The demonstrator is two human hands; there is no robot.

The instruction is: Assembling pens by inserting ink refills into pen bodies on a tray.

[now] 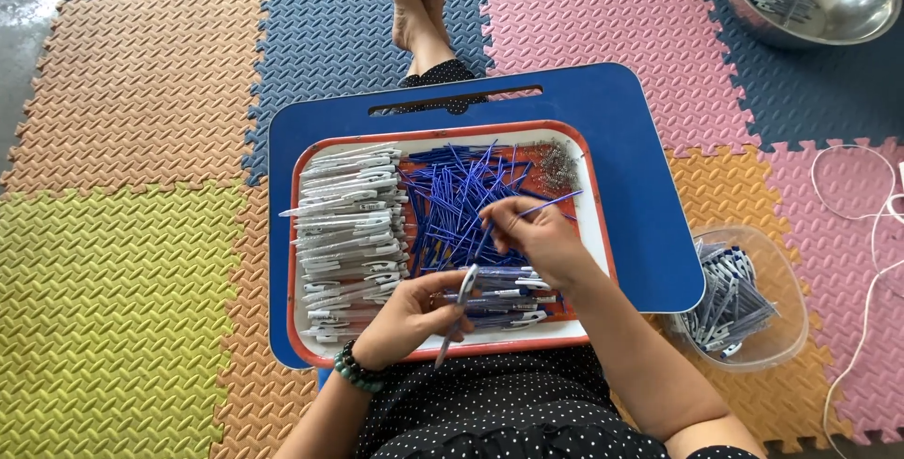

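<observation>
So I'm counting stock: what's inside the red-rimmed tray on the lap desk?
The red-rimmed tray holds stacked grey pen barrels, a pile of blue refills, small metal springs and some assembled pens. What lies beneath the piles is covered.

Both forearms reach forward over the tray (pixel 303 233), the landmark here. The left hand (pixel 407 316) hovers at the tray's near edge, fingers curled closed, a beaded band on its wrist. The right hand (pixel 539 238) sits above the tray's middle, farther in, thumb and fingertips pinched together, wrist bent leftward.
</observation>
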